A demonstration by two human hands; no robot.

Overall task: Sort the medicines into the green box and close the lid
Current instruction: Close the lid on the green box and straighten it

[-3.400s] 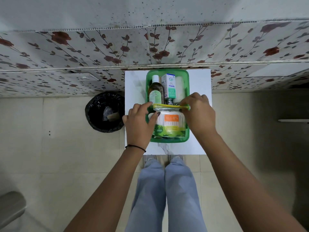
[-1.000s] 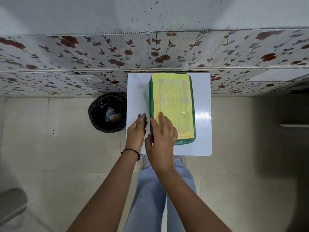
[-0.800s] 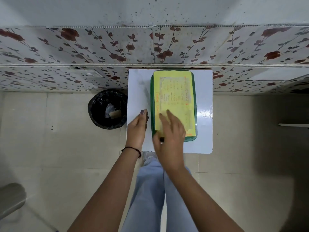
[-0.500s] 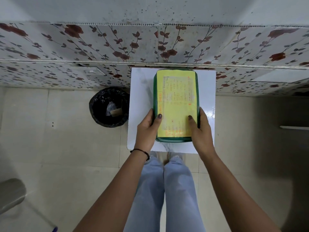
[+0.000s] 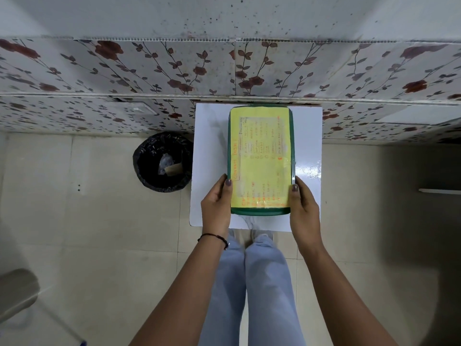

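Gripping the near end of the green box (image 5: pixel 260 212), the left hand (image 5: pixel 215 203) and the right hand (image 5: pixel 303 206) clasp its two long sides, thumbs laid on the edges of the yellow-labelled lid (image 5: pixel 260 156). A second ago the right hand pressed the lid's near left corner; now each hand holds its own side. The lid lies flat and closed, where the box stood open seconds earlier. The box rests mid white table (image 5: pixel 209 146); a black bin (image 5: pixel 162 162) stands left.
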